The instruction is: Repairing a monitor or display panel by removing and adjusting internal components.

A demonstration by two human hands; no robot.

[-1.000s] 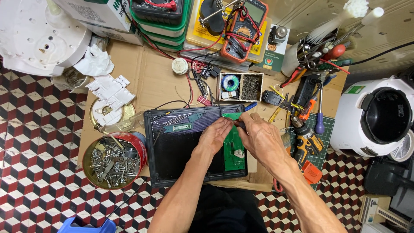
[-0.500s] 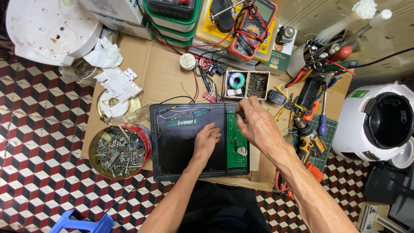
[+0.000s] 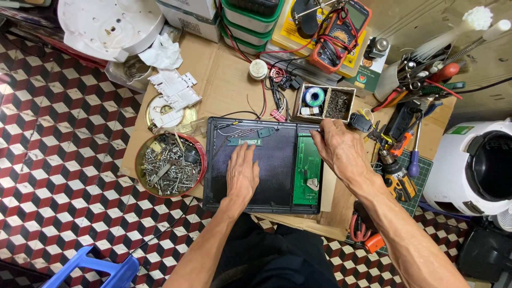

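A black rectangular device panel (image 3: 272, 184) lies flat on a sheet of cardboard in front of me. A green circuit board (image 3: 306, 170) runs down its right side, and a small narrow green board (image 3: 245, 142) sits near its top edge. My left hand (image 3: 242, 173) rests flat on the black surface, fingers apart, holding nothing. My right hand (image 3: 338, 146) is at the panel's top right corner, fingers curled over the edge by the green circuit board; whether it pinches anything there is hidden.
A round red tin of screws and metal bits (image 3: 169, 164) sits left of the panel. A small box with a solder spool (image 3: 324, 101), a multimeter (image 3: 341, 32), pliers, screwdrivers (image 3: 415, 154) and a drill (image 3: 397, 178) crowd the right. A white round appliance (image 3: 474, 165) stands far right.
My left hand slid from the green circuit board leftward onto the bare black surface. My right hand moved up to the panel's top right corner. The view shifted slightly.
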